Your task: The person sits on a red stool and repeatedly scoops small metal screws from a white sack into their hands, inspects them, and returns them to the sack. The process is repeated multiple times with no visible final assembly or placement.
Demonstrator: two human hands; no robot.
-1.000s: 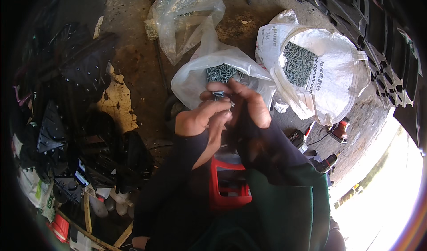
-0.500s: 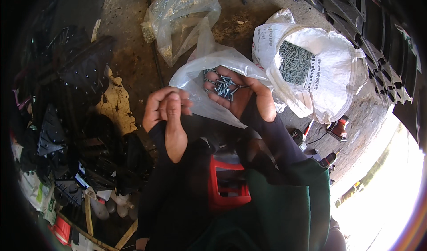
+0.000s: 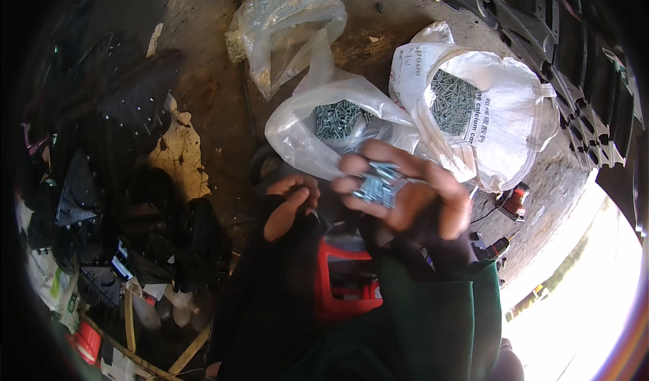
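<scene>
Screws (image 3: pixel 377 186) rest in the right hand (image 3: pixel 414 202), fingers (image 3: pixel 387 153) cupped and parted, moved from the clear bag's (image 3: pixel 292 130) mouth to its near side; the left hand (image 3: pixel 292 204), fingers curled, has shifted there too.

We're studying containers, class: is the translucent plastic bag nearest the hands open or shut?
Open. The plastic bag has its mouth spread wide, and small metal screws inside show through the opening.

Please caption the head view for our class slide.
The person's cupped right hand holds loose silvery screws near an open translucent plastic bag of more, left hand curled.
</scene>
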